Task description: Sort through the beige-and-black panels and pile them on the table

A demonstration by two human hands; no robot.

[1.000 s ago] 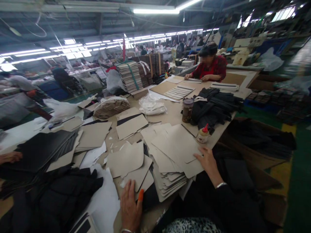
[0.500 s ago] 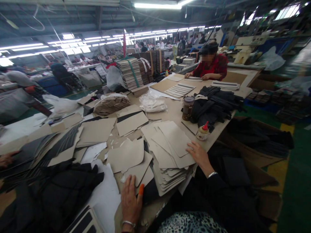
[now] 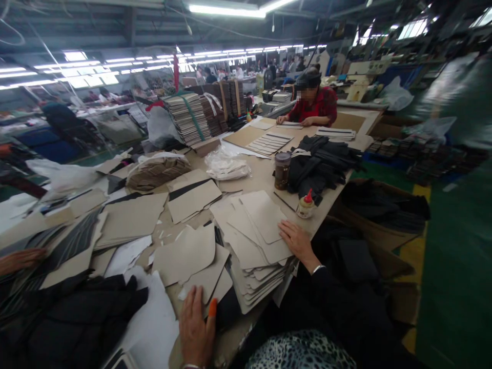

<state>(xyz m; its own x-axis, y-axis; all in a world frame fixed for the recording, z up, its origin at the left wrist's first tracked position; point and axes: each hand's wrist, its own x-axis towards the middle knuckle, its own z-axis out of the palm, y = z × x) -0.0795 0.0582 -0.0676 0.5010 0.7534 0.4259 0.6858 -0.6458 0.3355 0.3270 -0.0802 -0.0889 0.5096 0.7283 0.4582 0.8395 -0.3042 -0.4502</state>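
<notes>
My left hand (image 3: 197, 325), its thumb capped in orange, lies with fingers stretched out by the near edge of a loose group of beige card pieces (image 3: 186, 254). Its fingertips reach the lower piece. My right hand (image 3: 296, 240) rests, fingers extended, on the right side of a taller stack of beige cards (image 3: 262, 219). The upper cards in that stack are fanned unevenly. Beyond my right hand stands a small glue bottle (image 3: 306, 206) with a red tip. A dark lidded jar (image 3: 282, 169) is behind it, beside a heap of black fabric strips (image 3: 321, 165).
Another person's hand (image 3: 21, 260) touches dark layered pieces at the left. Black cloth (image 3: 73, 320) and white paper (image 3: 148, 318) lie left of me. A person in a red checked top (image 3: 311, 109) works across the table. Tied card bundles (image 3: 186, 119) stand at the back.
The whole view has turned a little to the right, so things appear shifted left. Both my hands keep their places on the cards. The other person's hand at the left shows more.
</notes>
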